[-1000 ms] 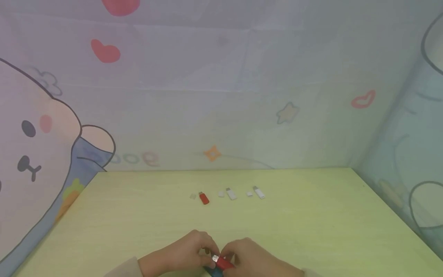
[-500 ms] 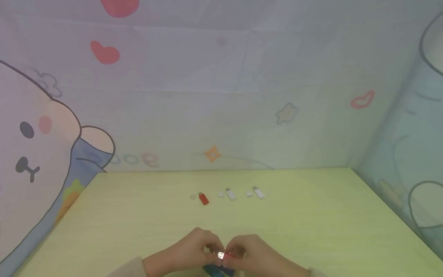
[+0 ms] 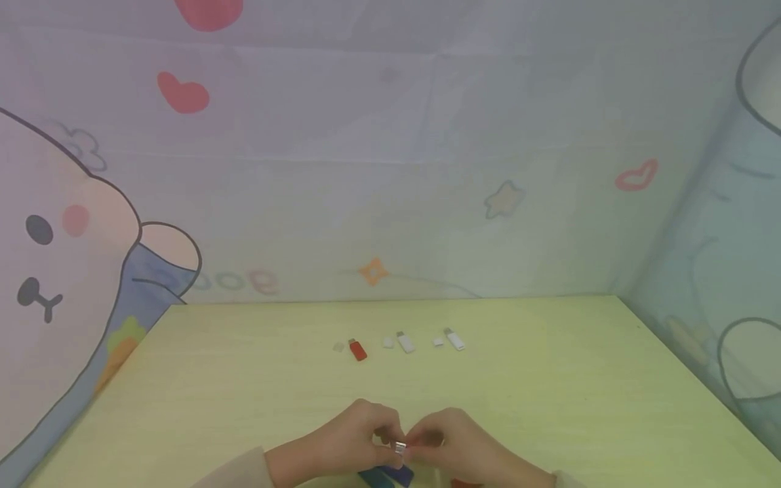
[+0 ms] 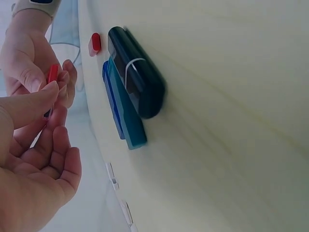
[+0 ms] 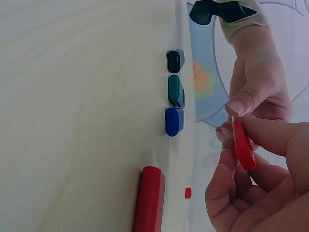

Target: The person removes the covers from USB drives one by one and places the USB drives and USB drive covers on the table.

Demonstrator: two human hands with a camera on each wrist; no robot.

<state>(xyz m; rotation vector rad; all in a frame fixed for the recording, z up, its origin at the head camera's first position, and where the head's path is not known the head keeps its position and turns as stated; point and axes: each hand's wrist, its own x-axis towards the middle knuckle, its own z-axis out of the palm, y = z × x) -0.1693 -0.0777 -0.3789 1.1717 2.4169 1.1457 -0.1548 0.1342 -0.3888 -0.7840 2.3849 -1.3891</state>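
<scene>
Both hands meet over the near edge of the table, around one red USB stick [image 5: 243,145]. My left hand [image 3: 348,437] pinches its connector end between thumb and fingertip. My right hand [image 3: 464,444] grips the red body from the other side. Between the fingertips the silver connector [image 3: 400,447] shows in the head view, while most of the body is hidden there. Under the hands lie a blue stick [image 5: 174,122], a teal stick [image 4: 126,106] and a dark green stick [image 4: 137,72]. Another red stick [image 5: 150,200] lies to their right.
Farther back on the table [image 3: 549,379] a red USB stick [image 3: 357,350] and two white USB sticks [image 3: 405,342] lie in a row. Small pale caps [image 3: 437,342] sit beside them. A printed cloth [image 3: 317,169] hangs behind the table.
Both hands have shifted slightly right, with the red USB stick between them. Its body is now mostly covered by my right fingers. More of the blue stick and a red edge show below.
</scene>
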